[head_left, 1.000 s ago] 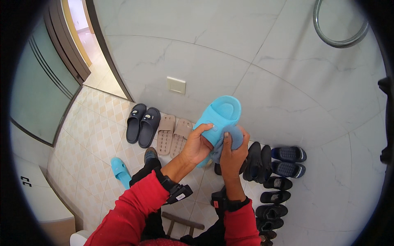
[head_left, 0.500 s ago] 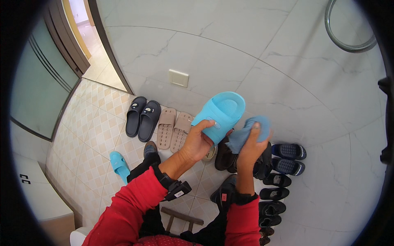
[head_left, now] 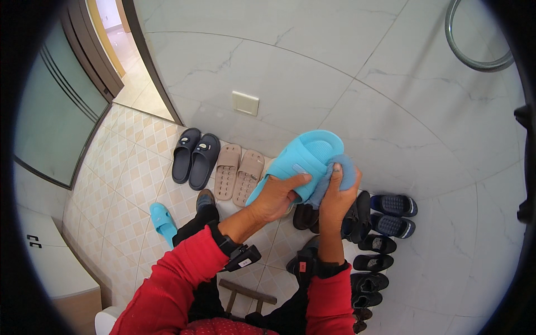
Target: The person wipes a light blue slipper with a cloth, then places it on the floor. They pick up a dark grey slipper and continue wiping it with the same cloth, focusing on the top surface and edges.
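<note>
Left hand [head_left: 273,200] closed on a light-blue slipper [head_left: 310,153], thumb laid flat over the strap, fingers curled behind; whether they hook under the strap or only cup the sole, cannot tell from above. Heel end points up and away from the grip, toe end down by the left wrist, an angle that seems to bare the right flank to the other hand. Right hand [head_left: 339,198] pinches a bunched blue-grey cloth [head_left: 347,172], thumb on top, cloth touching that flank beside the strap; the left thumb's press probably braces the slipper against it. Its apparent mate, a second blue slipper [head_left: 162,220], lies on the floor well left of the grip. Beige slippers [head_left: 228,173] sit nearer, left of the left hand, dark grey slippers [head_left: 204,162] just beyond them. Dark shoes [head_left: 374,244] line up right of and below the cloth, paired, likely for order.
</note>
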Action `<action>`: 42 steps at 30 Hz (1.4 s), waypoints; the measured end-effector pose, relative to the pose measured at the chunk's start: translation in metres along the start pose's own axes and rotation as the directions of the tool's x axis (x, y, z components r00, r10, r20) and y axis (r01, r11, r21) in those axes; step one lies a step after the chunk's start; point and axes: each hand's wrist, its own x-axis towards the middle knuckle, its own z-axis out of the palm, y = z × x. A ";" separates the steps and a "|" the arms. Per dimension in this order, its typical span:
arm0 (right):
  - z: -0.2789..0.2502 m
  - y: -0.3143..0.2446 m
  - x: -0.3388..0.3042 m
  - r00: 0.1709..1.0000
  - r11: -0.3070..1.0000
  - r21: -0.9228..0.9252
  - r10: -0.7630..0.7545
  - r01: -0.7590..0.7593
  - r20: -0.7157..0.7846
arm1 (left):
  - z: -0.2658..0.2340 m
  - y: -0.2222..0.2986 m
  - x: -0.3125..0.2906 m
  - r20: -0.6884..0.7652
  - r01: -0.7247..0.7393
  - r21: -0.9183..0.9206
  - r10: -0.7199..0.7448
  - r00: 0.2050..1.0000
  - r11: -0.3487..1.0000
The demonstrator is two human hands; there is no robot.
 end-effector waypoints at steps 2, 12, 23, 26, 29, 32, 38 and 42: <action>-0.001 0.002 0.005 0.997 0.999 0.024 0.039 -0.038 -0.061 | 0.000 -0.001 0.000 0.001 0.000 0.011 0.000 1.000 1.000; 0.006 -0.001 -0.006 0.988 0.990 -0.023 -0.139 0.141 0.069 | -0.002 -0.006 -0.002 0.018 -0.051 0.021 0.051 0.999 0.998; 0.010 0.002 -0.014 0.858 0.850 -0.165 -0.461 0.501 0.227 | -0.009 0.005 -0.003 0.083 -0.078 0.025 0.075 0.994 0.997; 0.009 -0.001 -0.014 0.888 0.886 -0.158 -0.394 0.435 0.239 | -0.009 0.005 -0.002 0.075 -0.071 0.042 0.067 0.995 0.997; 0.005 -0.002 -0.011 0.927 0.924 -0.178 -0.296 0.339 0.229 | -0.010 0.002 -0.001 0.050 -0.043 0.048 0.041 0.998 0.998; 0.003 0.000 -0.008 0.949 0.937 -0.184 -0.269 0.298 0.167 | -0.009 0.000 0.000 0.030 -0.015 0.063 0.013 0.999 0.998; -0.008 -0.002 0.006 0.999 0.996 0.078 -0.029 0.031 -0.037 | -0.011 -0.006 0.003 0.035 -0.076 0.158 0.071 0.997 0.984; -0.008 -0.007 0.000 0.968 0.980 0.052 -0.197 0.192 0.152 | -0.026 -0.019 0.007 -0.031 -0.049 0.307 0.062 0.998 0.951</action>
